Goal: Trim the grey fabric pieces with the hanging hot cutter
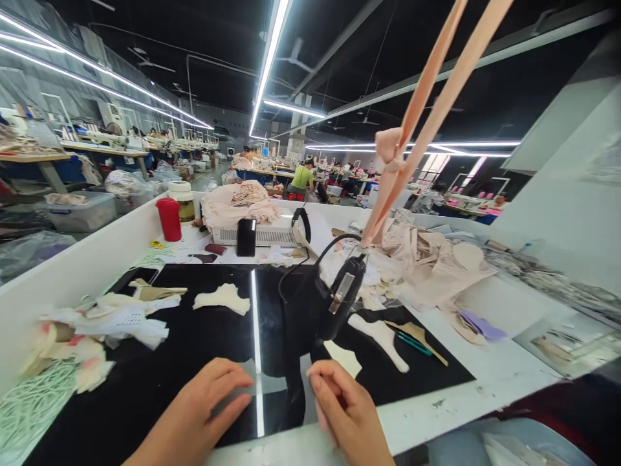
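Observation:
My left hand [206,404] is over the black work surface [165,395], its fingers stretched and its thumb apart. A thin translucent cut piece [272,384] lies by its fingertips. My right hand [347,411] is closed in a pinch on another translucent piece [306,387] near the front edge. Just beyond the right hand lies a cream cut piece [342,358]. A black corded tool that looks like an iron [339,294] stands ahead, with a peach fabric strap [388,175] running up from it.
Cut pieces [223,299] lie farther back, with a white one [381,338] and teal tweezers [414,344] at right. Fabric scraps [130,317] and green cords [39,401] lie left. Behind are a red cup [169,220], a phone [246,237] and heaped beige fabric [427,259].

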Demonstrator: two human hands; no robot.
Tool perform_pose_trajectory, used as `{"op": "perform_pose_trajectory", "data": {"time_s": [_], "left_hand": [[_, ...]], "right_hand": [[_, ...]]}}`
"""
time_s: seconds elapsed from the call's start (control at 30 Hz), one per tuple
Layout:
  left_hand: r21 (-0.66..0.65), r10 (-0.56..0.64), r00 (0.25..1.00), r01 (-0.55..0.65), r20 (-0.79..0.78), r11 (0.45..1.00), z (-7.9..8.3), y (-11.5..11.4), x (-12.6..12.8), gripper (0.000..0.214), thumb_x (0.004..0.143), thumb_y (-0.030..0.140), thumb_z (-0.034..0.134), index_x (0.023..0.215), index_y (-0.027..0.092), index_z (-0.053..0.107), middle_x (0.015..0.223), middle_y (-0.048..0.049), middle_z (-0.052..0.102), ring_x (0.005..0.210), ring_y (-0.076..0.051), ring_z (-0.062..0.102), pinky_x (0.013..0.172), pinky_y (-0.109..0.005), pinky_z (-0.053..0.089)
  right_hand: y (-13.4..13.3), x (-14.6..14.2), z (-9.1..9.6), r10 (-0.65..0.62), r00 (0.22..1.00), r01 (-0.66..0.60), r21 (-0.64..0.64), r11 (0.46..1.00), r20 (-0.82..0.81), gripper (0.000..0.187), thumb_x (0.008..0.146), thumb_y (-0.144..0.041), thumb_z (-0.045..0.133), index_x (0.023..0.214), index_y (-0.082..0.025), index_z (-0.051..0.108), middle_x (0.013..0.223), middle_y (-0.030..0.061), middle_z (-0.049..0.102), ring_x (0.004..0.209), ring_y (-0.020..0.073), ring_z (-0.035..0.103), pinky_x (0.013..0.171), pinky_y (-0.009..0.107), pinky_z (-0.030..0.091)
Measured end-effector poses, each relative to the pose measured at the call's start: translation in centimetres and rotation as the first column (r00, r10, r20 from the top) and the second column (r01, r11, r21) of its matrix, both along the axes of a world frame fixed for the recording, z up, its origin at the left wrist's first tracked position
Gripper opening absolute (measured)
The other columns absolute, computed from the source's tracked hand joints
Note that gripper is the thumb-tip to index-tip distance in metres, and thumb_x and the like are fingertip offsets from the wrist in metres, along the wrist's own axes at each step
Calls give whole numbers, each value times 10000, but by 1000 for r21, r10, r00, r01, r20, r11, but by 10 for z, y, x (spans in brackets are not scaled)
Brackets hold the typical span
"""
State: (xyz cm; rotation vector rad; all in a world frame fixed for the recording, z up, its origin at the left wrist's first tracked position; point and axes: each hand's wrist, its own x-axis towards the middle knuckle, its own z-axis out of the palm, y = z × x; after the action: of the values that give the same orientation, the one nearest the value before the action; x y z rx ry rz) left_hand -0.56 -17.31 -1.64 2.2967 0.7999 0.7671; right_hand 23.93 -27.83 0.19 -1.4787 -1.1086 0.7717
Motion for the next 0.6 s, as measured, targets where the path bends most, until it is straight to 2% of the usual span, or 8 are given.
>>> {"op": "perform_pose_trajectory", "data": {"time_s": [0.07, 0.13, 0.17, 0.2, 0.27, 0.33, 0.47, 0.6], "left_hand": [[-293, -16, 999, 28, 43, 956, 8, -16, 9, 186, 936, 410, 668, 1034, 284, 764, 989, -30, 704, 939, -198, 674, 867, -262, 538], [-545, -24, 989, 100, 144, 832, 12, -30, 18, 347, 862, 552, 725, 970, 225, 761, 902, -43, 666, 806, -190, 633, 734, -263, 511], [-628, -12, 974, 154, 225, 763, 13, -35, 21, 445, 826, 634, 730, 923, 200, 742, 852, -41, 650, 754, -182, 612, 685, -261, 484], [-689, -10, 959, 210, 282, 693, 13, -38, 24, 488, 828, 670, 717, 907, 188, 719, 826, -41, 651, 762, -184, 609, 708, -269, 469], [-761, 48, 945, 229, 323, 608, 11, -41, 26, 545, 809, 728, 705, 828, 185, 663, 734, -23, 626, 696, -167, 576, 653, -259, 425], [-798, 132, 945, 174, 301, 577, 8, -39, 25, 581, 757, 760, 731, 748, 191, 613, 651, 12, 562, 609, -139, 510, 590, -245, 384], [-822, 264, 925, 81, 272, 563, 3, -34, 16, 625, 685, 795, 756, 682, 201, 566, 565, 59, 446, 518, -104, 393, 511, -228, 331], [-825, 336, 901, 40, 273, 563, 4, -33, 6, 580, 724, 746, 770, 702, 201, 572, 554, 69, 429, 497, -93, 367, 486, -218, 313]], "right_hand": [[0, -20, -3, 120, 993, -120, -37, 992, 10, 493, 930, -690, 554, 868, -217, 679, 461, -73, 466, 412, 91, 337, 470, 250, 263], [1, -35, -6, 202, 979, -201, -56, 978, 6, 510, 932, -702, 538, 861, -215, 671, 487, -62, 488, 437, 99, 398, 492, 252, 278], [2, -40, -8, 232, 973, -231, -60, 971, 2, 514, 929, -705, 539, 852, -213, 666, 490, -59, 492, 444, 101, 416, 501, 253, 284], [3, -45, -10, 257, 966, -256, -64, 964, -3, 518, 927, -708, 541, 844, -212, 664, 490, -57, 494, 449, 102, 425, 508, 254, 288], [4, -51, -14, 288, 957, -289, -77, 954, -28, 529, 919, -721, 545, 863, -209, 668, 486, -56, 494, 460, 103, 428, 516, 255, 294], [5, -53, -17, 304, 948, -313, -90, 946, -98, 555, 897, -745, 558, 959, -206, 677, 490, -59, 496, 467, 102, 404, 509, 249, 288], [3, -45, -19, 306, 893, -376, -174, 910, -330, 661, 786, -775, 677, 1132, -213, 652, 597, -58, 556, 420, 66, 322, 441, 220, 251], [-1, -28, -22, 280, 866, -411, -270, 871, -415, 632, 666, -751, 802, 967, -207, 693, 621, -53, 561, 452, 61, 387, 442, 199, 296]]}}
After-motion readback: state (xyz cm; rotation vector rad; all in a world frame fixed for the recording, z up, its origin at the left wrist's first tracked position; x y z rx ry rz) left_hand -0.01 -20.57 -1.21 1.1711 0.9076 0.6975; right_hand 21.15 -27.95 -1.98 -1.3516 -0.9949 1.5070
